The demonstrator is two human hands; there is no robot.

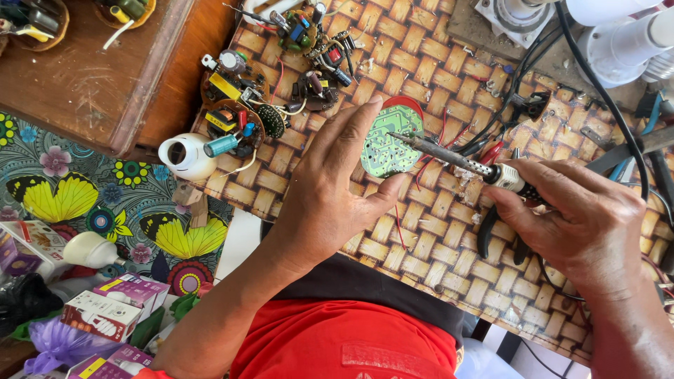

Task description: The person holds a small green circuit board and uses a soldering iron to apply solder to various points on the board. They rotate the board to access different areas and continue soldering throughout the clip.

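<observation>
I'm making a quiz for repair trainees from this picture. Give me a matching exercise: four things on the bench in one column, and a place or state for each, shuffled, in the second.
Things:
1. round green board
2. soldering iron
3. white bulb base
4. pliers

Places or states:
A. lying under the right hand
B. at the mat's left edge, beside loose circuits
C. steadied by the left hand
D. held in the right hand, tip on the board

Pairs: 1-C, 2-D, 3-B, 4-A
</observation>
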